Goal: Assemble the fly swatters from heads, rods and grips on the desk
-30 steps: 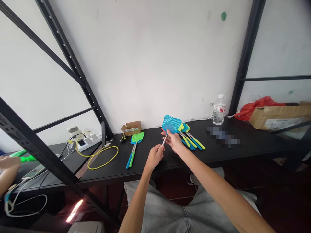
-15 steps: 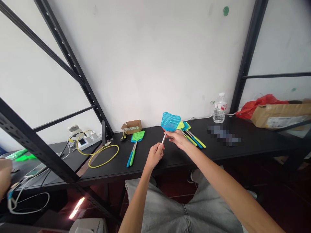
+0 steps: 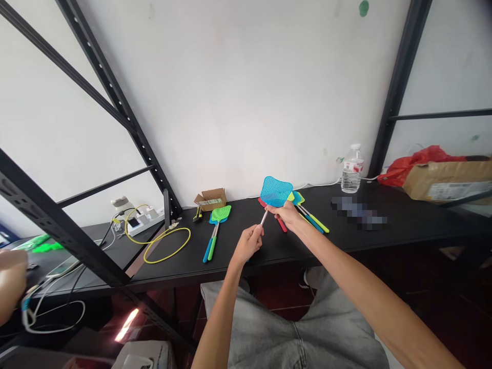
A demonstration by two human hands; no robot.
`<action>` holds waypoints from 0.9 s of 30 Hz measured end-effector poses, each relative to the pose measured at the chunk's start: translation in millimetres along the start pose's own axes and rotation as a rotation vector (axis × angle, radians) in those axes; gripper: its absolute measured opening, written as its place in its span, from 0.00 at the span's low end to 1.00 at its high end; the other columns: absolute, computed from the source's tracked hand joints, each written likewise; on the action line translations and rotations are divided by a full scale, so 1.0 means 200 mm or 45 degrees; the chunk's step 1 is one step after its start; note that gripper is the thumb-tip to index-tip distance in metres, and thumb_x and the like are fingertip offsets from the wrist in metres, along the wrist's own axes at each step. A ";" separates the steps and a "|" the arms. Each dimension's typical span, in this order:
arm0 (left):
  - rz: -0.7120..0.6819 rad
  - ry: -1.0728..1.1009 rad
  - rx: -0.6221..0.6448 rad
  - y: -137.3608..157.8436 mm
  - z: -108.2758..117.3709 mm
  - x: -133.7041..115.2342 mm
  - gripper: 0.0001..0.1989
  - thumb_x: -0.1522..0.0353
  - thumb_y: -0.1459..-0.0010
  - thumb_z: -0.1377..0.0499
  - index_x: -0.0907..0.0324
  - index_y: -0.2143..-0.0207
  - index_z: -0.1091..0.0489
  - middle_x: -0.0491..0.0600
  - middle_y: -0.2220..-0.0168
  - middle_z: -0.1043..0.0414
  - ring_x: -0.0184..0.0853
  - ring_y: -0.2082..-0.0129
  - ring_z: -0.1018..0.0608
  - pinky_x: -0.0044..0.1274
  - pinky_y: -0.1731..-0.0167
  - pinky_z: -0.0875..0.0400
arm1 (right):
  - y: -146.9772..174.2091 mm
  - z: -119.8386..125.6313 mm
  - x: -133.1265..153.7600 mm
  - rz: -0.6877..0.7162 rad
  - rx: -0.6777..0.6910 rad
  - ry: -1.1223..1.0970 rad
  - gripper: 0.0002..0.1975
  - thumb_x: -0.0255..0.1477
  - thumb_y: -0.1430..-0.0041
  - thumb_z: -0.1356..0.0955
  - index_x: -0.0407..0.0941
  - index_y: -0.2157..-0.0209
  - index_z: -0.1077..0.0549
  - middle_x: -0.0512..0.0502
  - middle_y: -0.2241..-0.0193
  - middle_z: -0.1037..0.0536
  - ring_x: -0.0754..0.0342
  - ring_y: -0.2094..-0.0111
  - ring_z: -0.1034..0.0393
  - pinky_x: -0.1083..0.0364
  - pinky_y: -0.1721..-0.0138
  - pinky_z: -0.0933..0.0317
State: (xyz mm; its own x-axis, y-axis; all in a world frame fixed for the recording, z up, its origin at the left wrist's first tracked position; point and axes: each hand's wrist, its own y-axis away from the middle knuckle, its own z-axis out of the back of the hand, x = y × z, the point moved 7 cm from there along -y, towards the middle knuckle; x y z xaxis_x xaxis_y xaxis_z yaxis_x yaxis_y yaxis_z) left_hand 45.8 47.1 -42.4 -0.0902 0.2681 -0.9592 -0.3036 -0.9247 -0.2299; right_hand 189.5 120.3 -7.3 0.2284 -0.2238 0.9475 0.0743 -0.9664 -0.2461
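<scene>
Both hands are on one blue fly swatter, lifted above the black table with its mesh head away from me. My left hand is closed around the lower part of its metal rod; the handle end is hidden by that hand. My right hand pinches it at the base of the head. Behind my right hand lie several more swatters, with a red handle, a blue handle and a yellow-green handle showing. To the left, a green swatter rests over a blue swatter.
A small open cardboard box stands near the wall. Left of it are a looped yellow cable, a power strip and another person's hand. A water bottle and a larger carton stand right. Black metal posts frame the table.
My right hand and the swatter's head have shifted slightly right, showing more rod between my hands. A red handle now shows beside my right wrist. The view has moved a little.
</scene>
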 end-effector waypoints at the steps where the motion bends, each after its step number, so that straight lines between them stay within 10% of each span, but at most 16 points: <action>1: 0.010 0.030 0.017 0.00 0.00 0.00 0.21 0.49 0.39 0.51 0.58 0.70 0.41 0.36 0.86 0.48 0.22 0.86 0.47 0.16 0.86 0.52 | 0.00 0.00 -0.01 -0.003 0.000 -0.019 0.12 0.33 0.63 0.23 0.43 0.75 0.23 0.42 0.69 0.19 0.51 0.68 0.28 0.59 0.80 0.44; 9: 0.157 0.106 0.206 0.07 -0.01 -0.03 0.22 0.49 0.37 0.53 0.58 0.69 0.39 0.36 0.87 0.50 0.23 0.87 0.50 0.18 0.85 0.53 | -0.07 0.12 0.01 -0.054 -0.079 -0.287 0.15 0.32 0.64 0.21 0.43 0.73 0.24 0.47 0.71 0.22 0.61 0.76 0.36 0.60 0.80 0.46; 17: -0.184 -0.952 -0.115 0.14 0.13 -0.22 0.21 0.53 0.37 0.52 0.57 0.74 0.33 0.44 0.81 0.37 0.29 0.80 0.35 0.21 0.76 0.47 | -0.10 0.34 0.03 -0.088 -0.332 -0.297 0.14 0.28 0.65 0.20 0.43 0.78 0.27 0.45 0.73 0.22 0.64 0.81 0.43 0.60 0.84 0.46; 27: -0.044 -1.763 -0.202 0.24 0.19 -0.22 0.21 0.55 0.32 0.60 0.53 0.61 0.32 0.48 0.72 0.26 0.37 0.71 0.24 0.23 0.75 0.49 | -0.07 0.32 -0.01 -0.093 -0.407 -0.416 0.14 0.29 0.63 0.20 0.43 0.76 0.27 0.48 0.71 0.22 0.66 0.83 0.46 0.63 0.85 0.45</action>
State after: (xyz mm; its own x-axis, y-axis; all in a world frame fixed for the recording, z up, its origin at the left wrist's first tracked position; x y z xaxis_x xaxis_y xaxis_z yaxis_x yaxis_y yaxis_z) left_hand -1.0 2.3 -5.6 -0.9674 0.2511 -0.0329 -0.2235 -0.9076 -0.3553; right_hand 249.6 142.6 -17.8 0.5315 -0.1517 0.8334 -0.1896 -0.9802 -0.0575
